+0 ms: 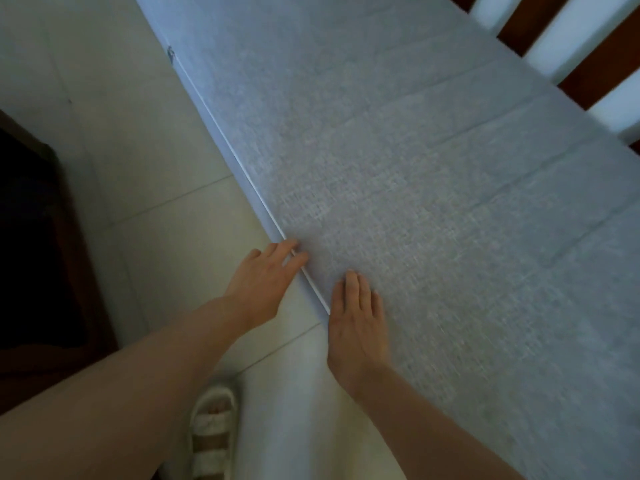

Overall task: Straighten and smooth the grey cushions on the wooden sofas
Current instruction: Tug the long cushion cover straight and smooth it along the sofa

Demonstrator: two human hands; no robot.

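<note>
Grey woven cushion (398, 174) lies along the sofa seat, soft, light, likely creasing easily; left hand (265, 282) flat-fingered at its piped front edge, right hand (358, 327) flat on top, best purchase there.

A grey woven-fabric cushion (415, 202) is seen lying flat on the sofa seat, running diagonally from upper left to lower right. A coarse linen-like weave is shown, lighter near the middle. Its front edge is trimmed with thin white piping (242, 168), and a small zip pull or tag is visible at the far end of that edge. Several shallow creases are seen crossing the top surface towards the back. The back edge is set against dark brown wooden slats (595, 84) of the sofa backrest. Only one long cushion surface can be made out; seams between separate cushions cannot be told. The lower right part is blurred.
</note>
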